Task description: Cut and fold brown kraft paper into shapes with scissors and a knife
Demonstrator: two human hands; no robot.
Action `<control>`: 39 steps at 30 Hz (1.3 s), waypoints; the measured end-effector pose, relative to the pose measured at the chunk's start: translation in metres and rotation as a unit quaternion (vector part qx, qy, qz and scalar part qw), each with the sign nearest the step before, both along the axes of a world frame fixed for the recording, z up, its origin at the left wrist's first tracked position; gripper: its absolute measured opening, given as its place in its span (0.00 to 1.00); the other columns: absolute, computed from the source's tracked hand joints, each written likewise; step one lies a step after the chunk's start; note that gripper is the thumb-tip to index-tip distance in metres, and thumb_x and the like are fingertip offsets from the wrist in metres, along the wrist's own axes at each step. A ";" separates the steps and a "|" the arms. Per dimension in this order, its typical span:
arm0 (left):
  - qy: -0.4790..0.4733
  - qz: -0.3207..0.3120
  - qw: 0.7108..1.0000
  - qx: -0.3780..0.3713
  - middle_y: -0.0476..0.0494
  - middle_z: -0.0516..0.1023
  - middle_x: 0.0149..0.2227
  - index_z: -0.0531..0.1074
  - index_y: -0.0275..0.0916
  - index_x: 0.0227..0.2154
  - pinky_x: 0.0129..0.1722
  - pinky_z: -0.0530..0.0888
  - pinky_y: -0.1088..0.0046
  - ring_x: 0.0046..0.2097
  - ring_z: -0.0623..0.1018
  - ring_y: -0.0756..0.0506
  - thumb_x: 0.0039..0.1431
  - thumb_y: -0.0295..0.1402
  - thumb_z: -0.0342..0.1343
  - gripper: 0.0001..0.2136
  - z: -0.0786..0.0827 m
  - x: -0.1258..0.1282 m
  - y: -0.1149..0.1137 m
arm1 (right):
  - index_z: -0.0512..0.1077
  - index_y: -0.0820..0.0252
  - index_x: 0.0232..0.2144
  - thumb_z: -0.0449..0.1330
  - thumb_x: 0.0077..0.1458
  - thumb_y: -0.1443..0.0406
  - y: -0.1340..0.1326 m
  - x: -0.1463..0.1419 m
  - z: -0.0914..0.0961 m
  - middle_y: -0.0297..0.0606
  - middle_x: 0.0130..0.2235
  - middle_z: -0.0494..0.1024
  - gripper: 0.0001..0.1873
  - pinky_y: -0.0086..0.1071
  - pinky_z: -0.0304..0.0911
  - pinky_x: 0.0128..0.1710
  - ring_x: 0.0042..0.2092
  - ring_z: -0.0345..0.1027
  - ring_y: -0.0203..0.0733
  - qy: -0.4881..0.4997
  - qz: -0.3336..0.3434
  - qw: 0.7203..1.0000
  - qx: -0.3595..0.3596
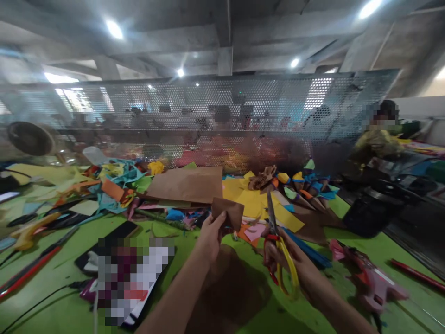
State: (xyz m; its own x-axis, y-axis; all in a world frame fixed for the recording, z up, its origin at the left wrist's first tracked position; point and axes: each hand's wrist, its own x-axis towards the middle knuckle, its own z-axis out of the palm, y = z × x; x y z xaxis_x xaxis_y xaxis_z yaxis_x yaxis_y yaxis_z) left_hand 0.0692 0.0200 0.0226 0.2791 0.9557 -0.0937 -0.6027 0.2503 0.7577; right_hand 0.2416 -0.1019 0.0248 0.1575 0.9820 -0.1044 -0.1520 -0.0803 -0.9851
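My left hand (210, 237) pinches a small brown paper piece (228, 213), held up over the green table (62, 306). My right hand (290, 266) grips scissors (278, 241) with red and yellow handles; the blades point upward, just right of the brown piece and apart from it. A larger brown sheet (225, 292) lies on the table below my hands. Yellow paper (253, 202) lies just beyond the scissors' tip.
Coloured paper scraps (114, 185) and a big brown sheet (187, 184) pile up at the back. A pink glue gun (368, 278) lies at right, a phone (111, 241) at left, red sticks (417, 274) at both sides. A perforated screen (222, 116) backs the table; a person (377, 139) sits far right.
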 end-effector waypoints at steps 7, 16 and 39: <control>0.006 -0.005 1.000 -0.019 0.46 0.81 0.30 0.77 0.34 0.31 0.26 0.74 0.77 0.27 0.77 0.50 0.32 0.36 0.75 0.20 0.002 -0.006 0.009 | 0.68 0.55 0.53 0.53 0.61 0.48 -0.008 0.016 -0.010 0.35 0.32 0.70 0.25 0.33 0.62 0.30 0.29 0.63 0.38 -0.047 0.147 0.986 0.062; 0.021 -0.020 1.000 0.011 0.43 0.81 0.32 0.77 0.34 0.34 0.27 0.73 0.76 0.29 0.77 0.49 0.37 0.38 0.73 0.20 -0.006 -0.011 0.019 | 0.67 0.60 0.50 0.48 0.63 0.48 -0.011 0.005 0.011 0.32 0.27 0.65 0.25 0.27 0.56 0.21 0.22 0.57 0.32 -0.013 0.203 0.977 0.061; -0.014 -0.099 0.995 -0.006 0.42 0.82 0.30 0.79 0.33 0.30 0.37 0.74 0.73 0.32 0.79 0.46 0.33 0.35 0.75 0.19 0.001 -0.014 0.011 | 0.70 0.59 0.39 0.59 0.53 0.44 -0.013 -0.002 0.012 0.27 0.22 0.62 0.25 0.22 0.46 0.14 0.17 0.49 0.27 0.064 0.175 0.982 -0.020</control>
